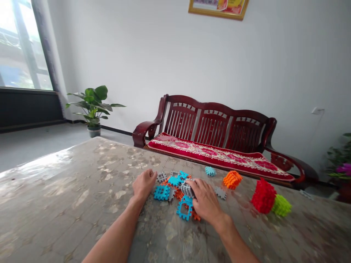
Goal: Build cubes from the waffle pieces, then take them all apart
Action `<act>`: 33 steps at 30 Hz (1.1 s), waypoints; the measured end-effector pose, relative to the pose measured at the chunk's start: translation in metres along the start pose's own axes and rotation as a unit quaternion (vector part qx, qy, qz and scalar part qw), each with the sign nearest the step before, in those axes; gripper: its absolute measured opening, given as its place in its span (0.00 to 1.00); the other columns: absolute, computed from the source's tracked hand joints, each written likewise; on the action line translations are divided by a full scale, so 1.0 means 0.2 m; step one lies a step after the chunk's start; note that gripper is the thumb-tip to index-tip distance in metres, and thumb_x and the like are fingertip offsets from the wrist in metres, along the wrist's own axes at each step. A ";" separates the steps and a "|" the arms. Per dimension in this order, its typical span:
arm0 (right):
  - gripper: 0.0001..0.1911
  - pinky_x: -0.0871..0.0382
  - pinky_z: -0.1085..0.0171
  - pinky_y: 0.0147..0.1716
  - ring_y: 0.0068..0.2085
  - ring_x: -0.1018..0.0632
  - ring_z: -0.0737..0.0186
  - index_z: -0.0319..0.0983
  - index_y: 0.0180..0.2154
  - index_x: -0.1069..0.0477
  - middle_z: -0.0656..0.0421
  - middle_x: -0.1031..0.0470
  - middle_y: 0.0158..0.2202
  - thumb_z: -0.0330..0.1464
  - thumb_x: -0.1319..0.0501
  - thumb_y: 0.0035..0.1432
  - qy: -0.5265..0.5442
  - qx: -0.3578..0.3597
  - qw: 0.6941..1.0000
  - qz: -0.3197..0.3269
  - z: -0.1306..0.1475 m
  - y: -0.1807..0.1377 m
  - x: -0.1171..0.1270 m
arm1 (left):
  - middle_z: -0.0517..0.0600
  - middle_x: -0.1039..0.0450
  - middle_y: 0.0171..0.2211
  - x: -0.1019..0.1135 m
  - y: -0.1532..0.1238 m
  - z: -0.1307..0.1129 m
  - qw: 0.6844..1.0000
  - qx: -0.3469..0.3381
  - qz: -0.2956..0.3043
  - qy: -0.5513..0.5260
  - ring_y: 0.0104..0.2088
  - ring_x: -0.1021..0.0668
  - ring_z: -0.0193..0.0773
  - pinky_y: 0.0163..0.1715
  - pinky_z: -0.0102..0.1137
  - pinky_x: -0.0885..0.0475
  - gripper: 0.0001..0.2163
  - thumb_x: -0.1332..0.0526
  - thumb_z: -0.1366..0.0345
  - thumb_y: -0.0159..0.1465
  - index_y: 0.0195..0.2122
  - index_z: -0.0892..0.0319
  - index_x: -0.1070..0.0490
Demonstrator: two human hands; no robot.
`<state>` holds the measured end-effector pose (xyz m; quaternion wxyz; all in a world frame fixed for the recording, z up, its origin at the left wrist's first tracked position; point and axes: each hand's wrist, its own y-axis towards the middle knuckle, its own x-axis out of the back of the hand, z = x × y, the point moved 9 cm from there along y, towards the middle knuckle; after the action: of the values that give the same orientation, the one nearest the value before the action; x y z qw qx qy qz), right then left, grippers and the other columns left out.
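A pile of flat, toothed plastic tiles [175,188] in blue, grey and orange lies on the table [68,190] in front of me. My left hand [144,184] rests on the table at the pile's left edge, its fingers curled under and nothing visibly in them. My right hand [204,201] lies over the right side of the pile, its fingertips closed on a grey tile [187,189]. A blue open-frame tile [183,208] sits just left of that hand.
An orange cube [232,179], a red cube [263,196] and a lime-green cube [281,205] built of tiles stand to the right. Loose teal [210,171] and grey [220,192] tiles lie nearby. Behind the table are a wooden bench [214,138] and a potted plant [93,106].
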<state>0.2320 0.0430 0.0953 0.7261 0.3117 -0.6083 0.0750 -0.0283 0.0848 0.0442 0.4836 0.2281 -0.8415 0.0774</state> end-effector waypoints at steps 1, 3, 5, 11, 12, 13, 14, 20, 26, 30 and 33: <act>0.36 0.38 0.59 0.51 0.53 0.29 0.55 0.49 0.58 0.36 0.57 0.30 0.54 0.21 0.45 0.47 0.005 -0.001 1.000 0.008 0.01 0.01 -0.01 | 0.50 0.24 0.28 0.00 0.00 0.01 1.000 0.006 -0.004 -0.003 0.34 0.22 0.42 0.27 0.29 0.41 0.16 0.52 0.51 0.63 0.27 0.53 0.33; 0.34 0.38 0.59 0.52 0.54 0.30 0.55 0.49 0.58 0.37 0.57 0.30 0.55 0.23 0.43 0.49 0.023 -0.009 0.999 0.021 0.03 0.04 -0.04 | 0.50 0.24 0.29 0.01 0.01 0.02 1.000 0.020 -0.008 -0.009 0.34 0.22 0.42 0.27 0.29 0.41 0.16 0.52 0.51 0.64 0.27 0.53 0.32; 0.31 0.38 0.59 0.52 0.54 0.29 0.55 0.49 0.57 0.36 0.57 0.29 0.53 0.25 0.42 0.51 0.041 -0.015 0.999 0.030 0.06 0.07 -0.06 | 0.50 0.23 0.29 0.01 0.01 0.03 1.000 0.028 -0.006 -0.011 0.34 0.22 0.43 0.27 0.29 0.41 0.17 0.52 0.50 0.64 0.27 0.53 0.32; 0.28 0.36 0.61 0.51 0.51 0.26 0.57 0.47 0.57 0.34 0.56 0.27 0.51 0.24 0.46 0.55 0.050 -0.019 0.998 0.029 0.11 0.15 -0.09 | 0.50 0.24 0.29 0.01 0.00 0.03 1.000 0.026 -0.009 -0.011 0.34 0.22 0.42 0.27 0.29 0.42 0.16 0.52 0.51 0.64 0.26 0.53 0.34; 0.29 0.36 0.61 0.51 0.50 0.26 0.57 0.46 0.59 0.35 0.56 0.26 0.51 0.23 0.47 0.56 0.052 -0.014 0.998 0.025 0.12 0.17 -0.09 | 0.49 0.24 0.28 0.02 0.00 0.03 1.000 0.026 -0.011 -0.013 0.33 0.23 0.41 0.27 0.29 0.42 0.16 0.52 0.51 0.64 0.26 0.53 0.34; 0.30 0.36 0.61 0.51 0.50 0.26 0.58 0.46 0.60 0.35 0.56 0.26 0.51 0.23 0.48 0.57 0.055 -0.006 0.998 0.021 0.14 0.18 -0.09 | 0.49 0.25 0.27 0.02 0.00 0.03 0.999 0.026 -0.012 -0.015 0.33 0.23 0.41 0.26 0.29 0.43 0.16 0.52 0.51 0.64 0.26 0.53 0.35; 0.30 0.36 0.61 0.52 0.51 0.26 0.58 0.45 0.60 0.36 0.55 0.26 0.51 0.23 0.49 0.57 0.060 0.004 0.998 0.019 0.15 0.20 -0.08 | 0.49 0.25 0.27 0.02 0.00 0.03 0.999 0.028 -0.013 -0.017 0.32 0.23 0.41 0.26 0.29 0.43 0.16 0.52 0.50 0.64 0.26 0.53 0.35; 0.29 0.37 0.61 0.56 0.53 0.26 0.59 0.43 0.57 0.31 0.56 0.24 0.52 0.21 0.49 0.55 0.104 0.015 0.994 0.001 0.19 0.25 -0.06 | 0.49 0.26 0.27 0.01 0.01 0.03 0.999 0.033 -0.013 -0.028 0.31 0.24 0.41 0.26 0.30 0.44 0.17 0.52 0.50 0.64 0.25 0.53 0.35; 0.30 0.35 0.61 0.55 0.52 0.25 0.59 0.41 0.52 0.28 0.56 0.23 0.49 0.18 0.50 0.49 0.128 -0.085 0.987 -0.042 0.03 0.21 -0.11 | 0.49 0.25 0.28 0.02 0.00 0.03 0.999 0.035 -0.011 -0.028 0.33 0.23 0.41 0.27 0.29 0.42 0.17 0.51 0.50 0.64 0.26 0.53 0.33; 0.30 0.35 0.60 0.55 0.54 0.26 0.57 0.42 0.54 0.30 0.55 0.26 0.52 0.21 0.45 0.48 0.146 -0.082 0.986 -0.024 0.02 0.18 -0.18 | 0.49 0.25 0.28 0.02 0.00 0.03 0.999 0.033 -0.013 -0.022 0.33 0.23 0.41 0.27 0.29 0.42 0.17 0.52 0.50 0.64 0.26 0.53 0.33; 0.28 0.36 0.58 0.56 0.55 0.28 0.54 0.43 0.55 0.32 0.55 0.27 0.53 0.29 0.39 0.50 0.141 -0.051 0.989 0.000 0.08 0.19 -0.19 | 0.50 0.25 0.28 0.01 0.00 0.02 0.999 0.026 -0.011 -0.025 0.32 0.23 0.42 0.27 0.30 0.42 0.17 0.51 0.49 0.64 0.26 0.53 0.33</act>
<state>0.1895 0.0749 0.0744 0.8194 0.2609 -0.5030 0.0870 -0.0328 0.0832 0.0445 0.4574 0.2520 -0.8483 0.0880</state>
